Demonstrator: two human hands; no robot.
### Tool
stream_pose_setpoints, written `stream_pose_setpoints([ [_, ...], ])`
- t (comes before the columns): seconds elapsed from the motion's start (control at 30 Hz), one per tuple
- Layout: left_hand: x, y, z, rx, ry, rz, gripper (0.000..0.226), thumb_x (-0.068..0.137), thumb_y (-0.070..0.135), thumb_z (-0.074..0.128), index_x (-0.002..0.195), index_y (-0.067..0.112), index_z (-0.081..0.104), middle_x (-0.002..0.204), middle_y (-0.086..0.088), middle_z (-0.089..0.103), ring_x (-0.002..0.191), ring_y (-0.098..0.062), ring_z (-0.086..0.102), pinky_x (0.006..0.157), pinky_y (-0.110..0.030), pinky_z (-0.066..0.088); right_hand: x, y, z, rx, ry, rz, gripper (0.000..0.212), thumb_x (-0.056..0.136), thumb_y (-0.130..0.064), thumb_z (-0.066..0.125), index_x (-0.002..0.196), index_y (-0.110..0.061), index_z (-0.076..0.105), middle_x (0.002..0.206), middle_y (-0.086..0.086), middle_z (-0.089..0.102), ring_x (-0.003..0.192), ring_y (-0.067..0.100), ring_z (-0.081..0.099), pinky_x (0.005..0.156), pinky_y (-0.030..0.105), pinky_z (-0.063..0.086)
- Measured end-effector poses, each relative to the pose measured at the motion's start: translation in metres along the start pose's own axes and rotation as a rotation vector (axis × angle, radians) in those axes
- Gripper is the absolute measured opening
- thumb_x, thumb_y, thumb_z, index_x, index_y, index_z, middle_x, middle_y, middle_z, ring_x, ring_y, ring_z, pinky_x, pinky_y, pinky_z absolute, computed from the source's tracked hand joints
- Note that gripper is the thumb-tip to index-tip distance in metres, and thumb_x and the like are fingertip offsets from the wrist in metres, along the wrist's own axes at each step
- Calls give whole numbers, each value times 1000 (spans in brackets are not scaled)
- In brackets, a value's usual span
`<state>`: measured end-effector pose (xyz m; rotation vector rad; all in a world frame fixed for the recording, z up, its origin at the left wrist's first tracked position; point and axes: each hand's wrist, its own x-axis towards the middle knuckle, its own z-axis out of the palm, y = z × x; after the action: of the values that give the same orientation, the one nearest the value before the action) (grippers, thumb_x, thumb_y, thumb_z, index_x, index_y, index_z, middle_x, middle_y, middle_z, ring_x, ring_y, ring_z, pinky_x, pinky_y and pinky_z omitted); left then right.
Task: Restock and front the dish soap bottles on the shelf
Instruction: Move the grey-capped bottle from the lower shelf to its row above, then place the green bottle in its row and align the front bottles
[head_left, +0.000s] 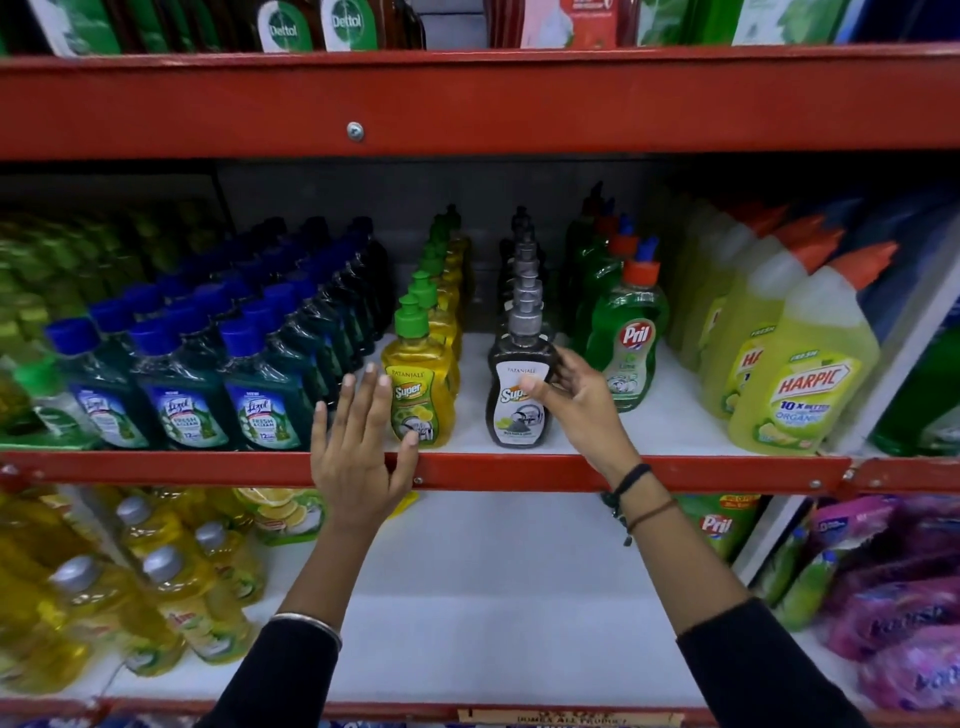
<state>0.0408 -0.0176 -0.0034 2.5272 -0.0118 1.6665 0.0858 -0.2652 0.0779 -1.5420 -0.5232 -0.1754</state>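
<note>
Rear bottles blurred, grey Patanjali bottle (519, 395) label partly hidden by right hand (582, 400) fingers spread, touching it, left hand (358, 457) fingers splayed, empty, beside yellow Patanjali bottle (421, 395)

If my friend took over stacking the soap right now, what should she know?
Left hand: open and flat, beside the front yellow soap bottle, holding nothing.
Right hand: open, fingers at the front grey soap bottle, not closed on it.
Done: both soap rows reach close to the red shelf edge, labels facing out.
Left: square up the grey bottle and fill the white gap between the rows.
</note>
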Motion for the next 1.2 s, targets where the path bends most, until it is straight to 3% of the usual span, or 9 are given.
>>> stream_pose_setpoints([
  [0.2,3,12,-8,-64,42,-83,70,98,55,37,155,16,22,162,-2,23,152,-21,18,124,-45,10,-8,-1,-9,-100,-62,17,45,82,-9,69,123,-18,55,113,-4,66,102,0,65,93,23,51],
  [0.33,9,43,-12,-122,81,-22,66,99,49,36,155,20,19,165,5,12,153,-22,11,123,-48,2,-31,-12,-40,-102,90,-54,43,83,-15,70,123,-19,55,116,-2,67,107,10,64,97,31,50],
  [0.47,25,85,-10,-173,79,29,58,102,44,31,156,25,17,165,10,10,153,-19,9,124,-46,1,-66,-32,-91,-53,381,-235,29,84,-22,66,112,-30,61,111,-6,72,107,15,66,92,26,52],
  [0.6,43,111,-6,-217,25,31,59,102,46,28,156,25,17,162,-4,23,153,-18,8,124,-42,-2,-87,-45,-153,-100,828,-389,17,86,-22,63,102,-28,61,99,-7,71,94,13,66,87,31,52],
  [0.73,48,121,1,-186,-59,-13,61,101,50,26,156,24,17,162,-5,24,153,-17,6,124,-40,-5,-92,-39,-221,-273,1140,-365,33,86,-23,64,116,-21,52,114,-4,59,103,19,59,93,44,49],
  [0.8,45,120,3,-177,-86,-31,62,100,50,26,156,23,17,163,-3,22,153,-18,5,124,-41,-5,-90,-31,-249,-392,1162,-242,57,82,-29,68,130,-12,42,131,9,48,120,26,50,103,45,41],
  [0.9,42,117,3,-176,-102,-31,63,100,51,26,156,22,17,164,-2,19,154,-18,4,124,-39,-7,-80,-24,-273,-571,1058,-53,82,78,-35,71,140,-2,28,144,20,35,133,33,35,112,40,30],
  [1.07,41,113,0,-139,-97,-30,63,100,49,28,153,15,26,162,-7,25,153,-15,2,123,-39,-5,-65,-17,-291,-690,1002,34,87,78,-20,73,143,5,20,150,25,30,139,36,28,116,40,22],
  [1.2,42,115,-1,-129,-112,-37,64,98,45,32,153,15,25,162,-7,23,153,-14,-1,123,-39,-6,-61,-15,-295,-709,1070,53,86,72,-23,77,140,1,29,144,24,41,133,38,39,111,47,33],
])
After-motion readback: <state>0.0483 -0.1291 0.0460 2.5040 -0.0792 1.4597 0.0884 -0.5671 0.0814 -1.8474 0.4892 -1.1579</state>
